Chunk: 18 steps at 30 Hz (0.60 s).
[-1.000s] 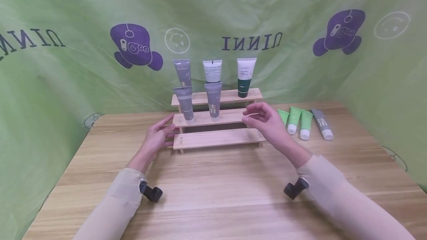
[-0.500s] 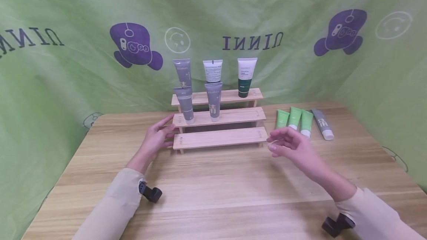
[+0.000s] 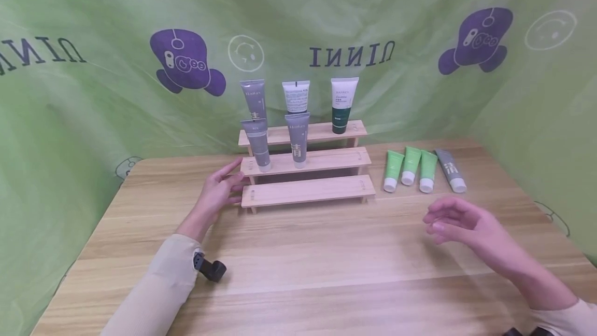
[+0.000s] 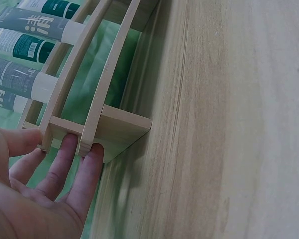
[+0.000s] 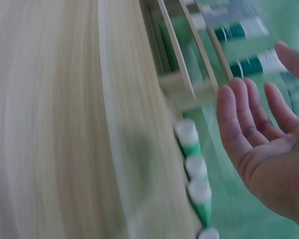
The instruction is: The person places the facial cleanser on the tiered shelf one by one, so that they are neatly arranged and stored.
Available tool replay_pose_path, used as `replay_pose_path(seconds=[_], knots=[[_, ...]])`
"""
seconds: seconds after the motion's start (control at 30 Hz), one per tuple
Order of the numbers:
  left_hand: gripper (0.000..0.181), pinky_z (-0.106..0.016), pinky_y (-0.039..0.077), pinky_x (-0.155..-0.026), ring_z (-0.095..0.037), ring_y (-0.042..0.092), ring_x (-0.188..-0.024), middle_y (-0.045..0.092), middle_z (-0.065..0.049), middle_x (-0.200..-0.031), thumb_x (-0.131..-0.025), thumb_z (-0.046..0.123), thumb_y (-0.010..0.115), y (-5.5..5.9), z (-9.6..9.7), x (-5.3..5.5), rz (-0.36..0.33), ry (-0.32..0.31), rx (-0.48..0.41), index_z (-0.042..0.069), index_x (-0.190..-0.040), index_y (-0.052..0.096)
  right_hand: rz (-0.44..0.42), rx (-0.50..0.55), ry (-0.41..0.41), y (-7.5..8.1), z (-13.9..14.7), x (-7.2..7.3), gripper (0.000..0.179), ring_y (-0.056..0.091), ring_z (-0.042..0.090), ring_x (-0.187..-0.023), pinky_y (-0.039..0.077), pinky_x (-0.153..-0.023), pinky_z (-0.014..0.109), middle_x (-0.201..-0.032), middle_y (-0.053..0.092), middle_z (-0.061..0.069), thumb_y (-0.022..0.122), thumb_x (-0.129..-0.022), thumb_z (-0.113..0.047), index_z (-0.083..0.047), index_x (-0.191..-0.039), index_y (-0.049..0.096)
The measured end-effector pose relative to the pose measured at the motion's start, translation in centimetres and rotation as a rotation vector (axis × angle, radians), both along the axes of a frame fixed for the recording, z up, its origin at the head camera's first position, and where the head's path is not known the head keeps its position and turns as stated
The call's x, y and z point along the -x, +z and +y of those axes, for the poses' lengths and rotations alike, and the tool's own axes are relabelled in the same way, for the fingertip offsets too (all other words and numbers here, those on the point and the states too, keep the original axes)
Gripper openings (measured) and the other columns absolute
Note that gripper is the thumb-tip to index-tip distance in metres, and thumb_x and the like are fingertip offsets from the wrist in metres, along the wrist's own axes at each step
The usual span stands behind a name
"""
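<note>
My left hand (image 3: 217,191) is at the left end of a three-step wooden display rack (image 3: 308,192). In the left wrist view its extended fingertips (image 4: 93,154) touch the board ends, the thumb near the middle step. On the middle step stand two grey squeeze tubes (image 3: 298,141), caps down. Another grey tube (image 3: 253,98) and two white-and-green tubes (image 3: 343,105) stand on the top step, partly hidden behind them except at right. My right hand (image 3: 471,229), fingers loosely bent and holding nothing, hovers over the table at right, in front of the lying tubes.
Right of the rack, several tubes lie on the wooden table (image 3: 326,268): green ones with white caps (image 3: 394,169) and a grey one (image 3: 451,171) at the far right. A green printed cloth (image 3: 280,4) hangs behind and along both sides.
My right hand has moved away from the rack's right end, rightward and toward me, uncovering the green tubes. The left hand stays at the rack's left end.
</note>
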<state>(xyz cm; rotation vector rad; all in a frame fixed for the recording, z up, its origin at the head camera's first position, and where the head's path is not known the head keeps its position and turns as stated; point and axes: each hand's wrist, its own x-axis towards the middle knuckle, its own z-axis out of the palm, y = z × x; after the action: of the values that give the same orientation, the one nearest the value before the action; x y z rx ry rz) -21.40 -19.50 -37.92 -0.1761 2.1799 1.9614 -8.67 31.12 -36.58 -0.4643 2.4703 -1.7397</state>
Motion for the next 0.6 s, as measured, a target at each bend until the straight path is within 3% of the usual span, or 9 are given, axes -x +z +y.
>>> replay_pose_path(seconds=[0.3,0.6], knots=[[0.057,-0.040,0.058,-0.093,-0.038,0.054,-0.124,0.047,-0.024,-0.146,-0.105,0.019,0.053,0.1,-0.1,0.0,-0.005,0.001,-0.022,0.026,-0.158,0.033,-0.034,-0.129,-0.006,-1.4,5.0,-0.3,0.035,0.070,0.020,-0.099,0.060,-0.082,0.026,-0.118,0.070,0.009,0.058,-0.098,0.004,0.002,-0.132,0.051],[0.057,-0.040,0.058,-0.094,-0.038,0.054,-0.125,0.049,-0.024,-0.145,-0.106,0.019,0.052,0.3,0.0,-0.1,-0.001,-0.003,-0.021,0.023,-0.158,0.032,-0.151,-0.082,-0.116,-2.8,8.6,0.6,0.029,0.071,0.026,-0.093,0.062,-0.079,0.032,-0.113,0.071,0.003,0.053,-0.103,-0.003,-0.012,-0.131,0.055]])
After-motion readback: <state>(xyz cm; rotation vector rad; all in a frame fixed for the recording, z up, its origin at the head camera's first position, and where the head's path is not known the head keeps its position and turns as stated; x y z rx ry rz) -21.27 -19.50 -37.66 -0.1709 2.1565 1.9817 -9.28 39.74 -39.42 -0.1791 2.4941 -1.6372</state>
